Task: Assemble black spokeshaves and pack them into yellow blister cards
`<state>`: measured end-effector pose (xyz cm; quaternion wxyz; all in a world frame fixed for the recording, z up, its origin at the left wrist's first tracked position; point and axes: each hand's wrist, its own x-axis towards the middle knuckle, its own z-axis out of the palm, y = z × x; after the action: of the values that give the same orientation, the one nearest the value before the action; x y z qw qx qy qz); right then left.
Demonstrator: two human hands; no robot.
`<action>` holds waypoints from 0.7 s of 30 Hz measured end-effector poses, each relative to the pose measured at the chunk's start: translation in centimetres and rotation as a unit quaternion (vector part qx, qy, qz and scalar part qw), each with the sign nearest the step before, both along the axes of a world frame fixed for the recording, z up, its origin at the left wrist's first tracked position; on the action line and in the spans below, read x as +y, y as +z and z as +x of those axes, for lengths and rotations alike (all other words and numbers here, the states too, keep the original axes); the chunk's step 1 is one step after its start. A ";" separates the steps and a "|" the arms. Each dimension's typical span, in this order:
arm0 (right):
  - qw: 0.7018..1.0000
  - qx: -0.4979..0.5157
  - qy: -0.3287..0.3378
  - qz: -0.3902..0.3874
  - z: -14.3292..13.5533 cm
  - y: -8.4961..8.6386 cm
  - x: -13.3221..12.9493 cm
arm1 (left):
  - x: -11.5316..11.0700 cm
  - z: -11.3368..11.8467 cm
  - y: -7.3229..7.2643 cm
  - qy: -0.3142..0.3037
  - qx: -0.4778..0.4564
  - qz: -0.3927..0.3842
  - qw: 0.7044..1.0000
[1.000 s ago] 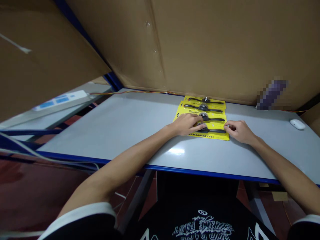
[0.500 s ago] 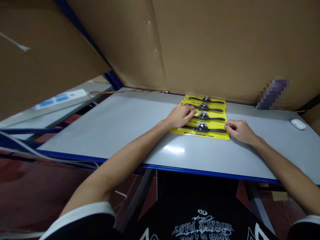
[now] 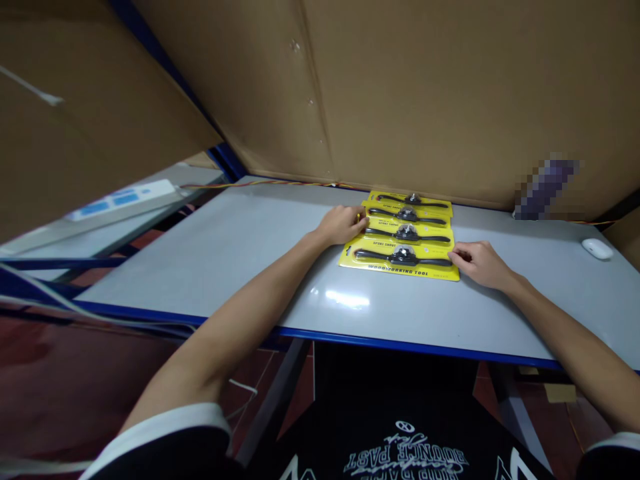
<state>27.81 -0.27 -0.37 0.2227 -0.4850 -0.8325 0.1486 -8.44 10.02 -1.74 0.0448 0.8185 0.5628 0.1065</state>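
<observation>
Several yellow blister packs, each with a black spokeshave, lie overlapping in a column on the grey table. The front spokeshave pack (image 3: 370, 261) shows the words "WOODWORKING TOOL" along its near edge. Behind it are the second spokeshave pack (image 3: 440, 233), the third spokeshave pack (image 3: 434, 213) and a rearmost spokeshave pack (image 3: 440, 200). My left hand (image 3: 343, 225) is closed at the left edge of the middle packs, fingers bent and thumb low. At the front pack's right edge, my right hand (image 3: 481, 264) is closed in a pinch, its fingertips touching the card.
A white mouse-shaped object (image 3: 597, 249) lies at the table's right end, near a blurred purple item (image 3: 546, 189). Cardboard (image 3: 425, 93) walls the back, with a red and yellow wire (image 3: 280, 181) along its foot. Left stands a power strip (image 3: 125, 200) on another surface.
My left hand has moved left, from over the middle packs to their left edge, uncovering the spokeshaves' left handles. My right hand and the packs have hardly moved.
</observation>
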 end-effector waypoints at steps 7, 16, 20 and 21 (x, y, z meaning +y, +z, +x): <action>1.000 0.000 -0.013 -0.015 0.1 0.0 0.0 | 0.2 -0.1 -0.2 0.004 -0.008 -0.003 1.000; 0.999 0.030 -0.024 -0.027 -0.2 0.4 -0.9 | 0.4 -0.6 0.7 -0.035 -0.025 -0.002 0.999; 0.998 0.039 0.008 0.047 -0.7 0.3 -1.2 | 0.8 -1.7 1.4 -0.053 -0.009 -0.026 0.998; 0.997 0.043 0.019 0.068 -0.8 0.2 -1.2 | 0.9 -2.0 1.6 -0.051 -0.003 -0.041 0.998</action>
<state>27.03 -1.43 -0.15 0.2876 -0.4463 -0.8393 0.1168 -10.41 10.87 -0.16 0.0855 0.8434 0.5240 0.0829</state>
